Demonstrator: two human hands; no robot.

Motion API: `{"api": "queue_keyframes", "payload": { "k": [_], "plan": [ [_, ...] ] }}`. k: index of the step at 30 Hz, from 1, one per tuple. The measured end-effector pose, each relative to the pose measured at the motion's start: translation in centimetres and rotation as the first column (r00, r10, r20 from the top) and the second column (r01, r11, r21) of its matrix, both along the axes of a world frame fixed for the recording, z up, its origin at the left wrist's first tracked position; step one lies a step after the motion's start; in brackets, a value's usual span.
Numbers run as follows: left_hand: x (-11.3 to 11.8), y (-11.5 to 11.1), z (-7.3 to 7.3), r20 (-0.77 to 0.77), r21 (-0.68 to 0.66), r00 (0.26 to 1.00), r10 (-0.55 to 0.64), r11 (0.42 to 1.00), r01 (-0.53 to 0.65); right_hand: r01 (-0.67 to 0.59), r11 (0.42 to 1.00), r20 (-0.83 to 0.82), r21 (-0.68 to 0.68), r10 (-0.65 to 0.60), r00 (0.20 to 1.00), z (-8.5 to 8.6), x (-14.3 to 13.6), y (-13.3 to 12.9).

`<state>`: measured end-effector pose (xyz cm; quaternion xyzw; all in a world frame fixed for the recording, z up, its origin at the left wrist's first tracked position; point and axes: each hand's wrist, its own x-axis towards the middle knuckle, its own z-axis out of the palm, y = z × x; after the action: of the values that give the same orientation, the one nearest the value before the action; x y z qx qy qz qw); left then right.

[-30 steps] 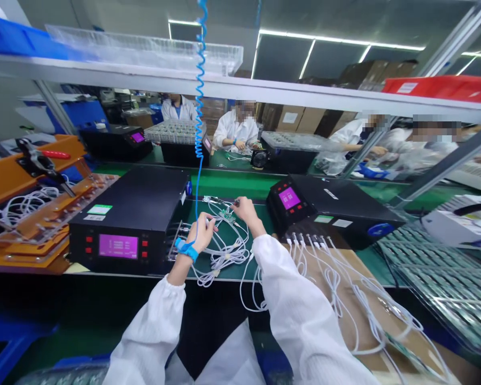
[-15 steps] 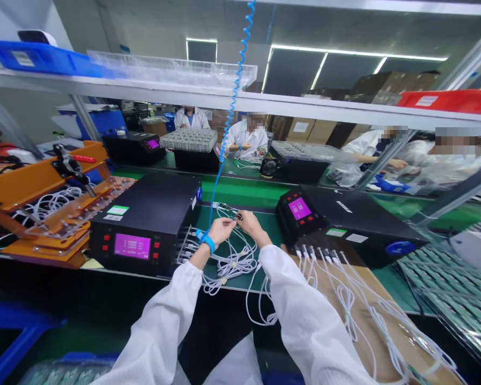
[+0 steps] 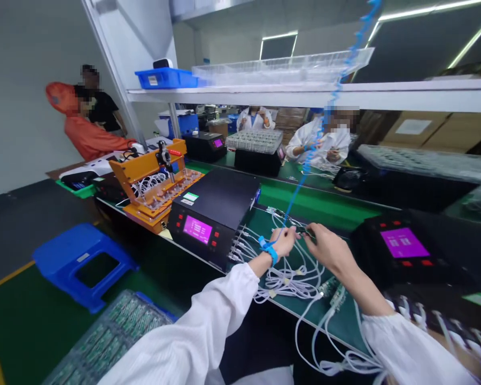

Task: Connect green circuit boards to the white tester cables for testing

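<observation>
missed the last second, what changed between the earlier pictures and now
The view swung left, so a blue stool and two people by the wall came in. The left hand moved from the cable pile up to the right hand; both now pinch a small part between them. Unchanged: the white cables on the green mat, the black tester and the blue wrist strap.

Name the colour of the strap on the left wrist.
Blue wrist strap, clearest in the head view.

White cables [image 3: 292,275], thin, tangled in loose loops on green bench, one strand pinched between both hands
</observation>
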<state>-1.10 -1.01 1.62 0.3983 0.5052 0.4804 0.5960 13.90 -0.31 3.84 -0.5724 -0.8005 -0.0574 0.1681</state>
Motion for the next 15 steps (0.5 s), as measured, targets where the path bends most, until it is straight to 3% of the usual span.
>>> {"api": "queue_keyframes", "payload": {
  "k": [6, 10, 12, 15],
  "plan": [
    [0.1, -0.4, 0.1, -0.221, 0.232, 0.975, 0.018, 0.972, 0.035, 0.103, 0.995, 0.048, -0.008, -0.103, 0.994, 0.3, 0.7, 0.2],
    [0.2, -0.9, 0.5, -0.312, 0.339, 0.948, 0.07, 0.94, 0.042, 0.072, 0.997, 0.057, -0.003, -0.072, 0.996, 0.1, 1.0, 0.6],
    [0.3, -1.5, 0.7, -0.337, 0.379, 0.937, 0.088, 0.924, 0.05, 0.104, 0.995, -0.007, 0.004, -0.104, 0.995, 0.1, 1.4, 1.0],
    [0.3, -2.0, 0.8, -0.36, 0.405, 0.929, 0.089, 0.912, 0.07, 0.243, 0.97, -0.231, -0.02, -0.241, 0.943, 0.5, 2.6, 1.9]
  ]
}}
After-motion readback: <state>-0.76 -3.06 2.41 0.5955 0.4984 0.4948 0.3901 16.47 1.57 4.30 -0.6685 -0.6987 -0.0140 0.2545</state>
